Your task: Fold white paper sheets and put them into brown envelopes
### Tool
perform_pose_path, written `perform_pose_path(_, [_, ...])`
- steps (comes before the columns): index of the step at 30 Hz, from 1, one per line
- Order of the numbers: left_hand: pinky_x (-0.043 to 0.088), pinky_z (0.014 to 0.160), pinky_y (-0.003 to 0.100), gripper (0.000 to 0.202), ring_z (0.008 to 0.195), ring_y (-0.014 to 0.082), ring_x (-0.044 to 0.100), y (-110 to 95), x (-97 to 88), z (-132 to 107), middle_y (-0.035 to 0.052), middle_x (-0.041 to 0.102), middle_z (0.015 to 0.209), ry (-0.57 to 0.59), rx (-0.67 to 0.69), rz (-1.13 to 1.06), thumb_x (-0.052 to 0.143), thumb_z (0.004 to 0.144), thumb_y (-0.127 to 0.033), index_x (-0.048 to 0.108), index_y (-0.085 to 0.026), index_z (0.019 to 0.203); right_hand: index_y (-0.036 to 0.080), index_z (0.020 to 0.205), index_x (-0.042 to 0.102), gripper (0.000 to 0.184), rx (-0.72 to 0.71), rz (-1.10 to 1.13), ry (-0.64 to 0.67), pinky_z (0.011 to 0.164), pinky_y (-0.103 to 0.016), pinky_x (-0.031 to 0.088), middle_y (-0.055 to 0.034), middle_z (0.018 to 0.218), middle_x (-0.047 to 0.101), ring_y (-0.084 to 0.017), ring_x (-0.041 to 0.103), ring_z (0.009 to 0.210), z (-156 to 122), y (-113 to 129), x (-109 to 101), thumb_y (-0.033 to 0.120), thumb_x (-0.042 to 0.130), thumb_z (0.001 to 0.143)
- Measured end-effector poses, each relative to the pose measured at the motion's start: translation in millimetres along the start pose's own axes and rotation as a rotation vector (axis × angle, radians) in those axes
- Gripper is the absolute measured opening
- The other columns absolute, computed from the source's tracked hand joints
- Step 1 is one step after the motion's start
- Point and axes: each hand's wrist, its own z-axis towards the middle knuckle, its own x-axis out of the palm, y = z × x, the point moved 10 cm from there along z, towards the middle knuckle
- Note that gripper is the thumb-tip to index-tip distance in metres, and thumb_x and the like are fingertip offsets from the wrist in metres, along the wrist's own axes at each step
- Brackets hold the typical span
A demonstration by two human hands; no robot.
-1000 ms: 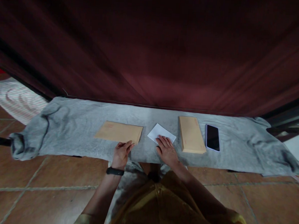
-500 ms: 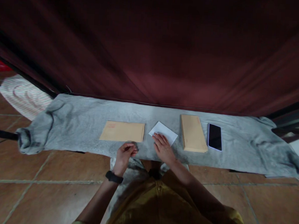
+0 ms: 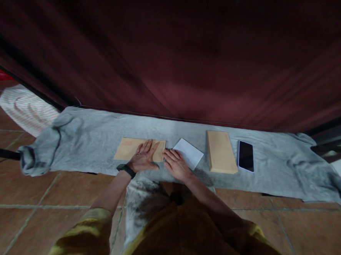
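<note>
A brown envelope lies flat on the grey cloth. My left hand rests flat on the envelope's right half, fingers stretched out, a black band on the wrist. My right hand lies open beside it, fingertips at the envelope's right edge, just left of a folded white paper. Right of the paper sits a stack of brown envelopes.
A black phone lies right of the stack. A dark red curtain hangs behind the cloth. Brown floor tiles spread in front, with a striped cloth at the far left.
My left hand has gone from curled near the cloth's front edge to flat on the brown envelope. My right hand has slid left off the white paper to the envelope's edge.
</note>
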Motion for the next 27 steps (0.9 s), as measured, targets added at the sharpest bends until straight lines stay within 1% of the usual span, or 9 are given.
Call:
perform_pose_path(2, [0.009,0.121,0.058,0.122,0.154,0.0394,0.008,-0.2,-0.4,8.2,0.0204,0.008,0.167,0.05,-0.005,0.035,0.074,0.063,-0.066,0.015,-0.021,0.16,0.021,0.142,0.053,0.042,-0.007,-0.009,0.007,0.119,-0.05,0.029,-0.0076,0.153,0.048,-0.026,0.04,0.142,-0.2,-0.8,0.8,0.032,0.049,0.102])
perform_pose_path(4, [0.006,0.121,0.06,0.116,0.154,0.0391,0.008,-6.6,-4.3,14.7,0.0198,0.01,0.167,0.049,0.004,0.079,0.072,0.067,-0.067,0.018,-0.022,0.159,0.021,0.141,0.054,0.041,-0.009,-0.019,0.005,0.119,-0.05,0.029,-0.009,0.153,0.048,-0.025,0.041,0.141,-1.2,-0.9,1.3,0.03,0.051,0.101])
perform_pose_path(8, [-0.005,0.121,0.06,0.086,0.155,0.0355,0.01,-28.1,-20.9,22.0,0.0171,0.017,0.167,-0.14,0.065,0.18,0.054,0.087,-0.061,0.026,-0.021,0.158,0.02,0.139,0.055,0.04,0.006,-0.032,-0.015,0.119,-0.05,0.03,-0.0096,0.152,0.049,-0.025,0.042,0.14,-2.4,-1.6,1.9,0.028,0.051,0.1])
perform_pose_path(10, [-0.005,0.122,0.059,0.079,0.155,0.0336,0.01,-33.7,-21.2,21.4,0.0163,0.018,0.166,-0.199,0.101,0.196,0.048,0.092,-0.059,0.027,-0.021,0.157,0.02,0.139,0.055,0.04,0.006,-0.027,-0.016,0.119,-0.05,0.03,-0.0091,0.151,0.05,-0.024,0.042,0.139,-2.2,-1.7,2.4,0.026,0.051,0.099])
perform_pose_path(12, [-0.002,0.122,0.059,0.082,0.155,0.0341,0.01,-29.1,-12.6,19.9,0.0171,0.018,0.166,-0.173,0.102,0.178,0.049,0.091,-0.061,0.027,-0.02,0.158,0.02,0.139,0.054,0.04,0.002,-0.021,-0.011,0.119,-0.049,0.029,-0.0082,0.15,0.051,-0.024,0.042,0.139,-1.9,-1.7,2.9,0.026,0.05,0.1])
perform_pose_path(15, [0.003,0.122,0.06,0.094,0.154,0.0362,0.011,-13.7,3.0,15.5,0.0197,0.016,0.166,-0.076,0.077,0.131,0.057,0.084,-0.068,0.025,-0.02,0.158,0.021,0.139,0.054,0.04,0.004,-0.023,-0.008,0.12,-0.048,0.027,-0.007,0.15,0.051,-0.024,0.042,0.139,-1.7,-1.9,3.0,0.028,0.049,0.1])
perform_pose_path(17, [0.005,0.122,0.059,0.1,0.154,0.0361,0.011,-7.0,7.8,12.4,0.0198,0.013,0.167,-0.026,0.083,0.102,0.061,0.079,-0.07,0.023,-0.022,0.158,0.021,0.139,0.054,0.04,0.011,-0.023,-0.013,0.12,-0.048,0.025,-0.0066,0.15,0.051,-0.025,0.042,0.139,-2.0,-2.2,2.8,0.028,0.049,0.1])
perform_pose_path(21, [0.005,0.122,0.058,0.108,0.155,0.036,0.009,0.6,3.9,12.9,0.0176,0.008,0.168,0.039,0.074,0.066,0.07,0.071,-0.068,0.019,-0.028,0.159,0.019,0.14,0.053,0.041,0.012,-0.011,-0.022,0.12,-0.048,0.025,-0.0072,0.149,0.052,-0.025,0.042,0.138,-2.2,-1.6,2.5,0.027,0.05,0.1])
perform_pose_path(27, [0.005,0.12,0.06,0.118,0.154,0.0381,0.01,6.9,-4.2,21.8,0.0206,0.009,0.167,0.121,0.047,0.041,0.077,0.061,-0.062,0.019,-0.029,0.159,0.02,0.139,0.054,0.041,0.013,-0.019,-0.028,0.12,-0.048,0.027,-0.007,0.148,0.053,-0.024,0.044,0.137,-1.5,0.0,-0.4,0.026,0.051,0.099])
